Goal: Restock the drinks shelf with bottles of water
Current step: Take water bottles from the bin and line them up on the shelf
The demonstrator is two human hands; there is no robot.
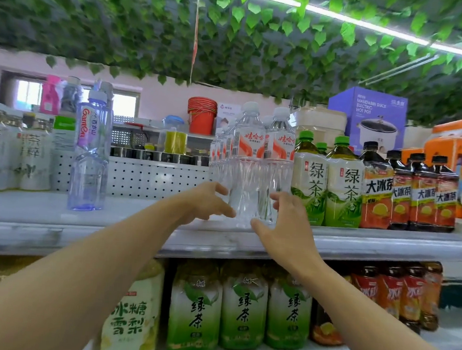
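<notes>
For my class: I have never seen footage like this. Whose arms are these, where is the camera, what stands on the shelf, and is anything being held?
There is no machine here. One camera, worn on a person's head, looks at a shop shelf. The left hand and right hand reach either side of two clear water bottles at the shelf's front edge, fingers spread; neither plainly grips anything. Green tea bottles stand to the right, a bluish bottle to the left.
</notes>
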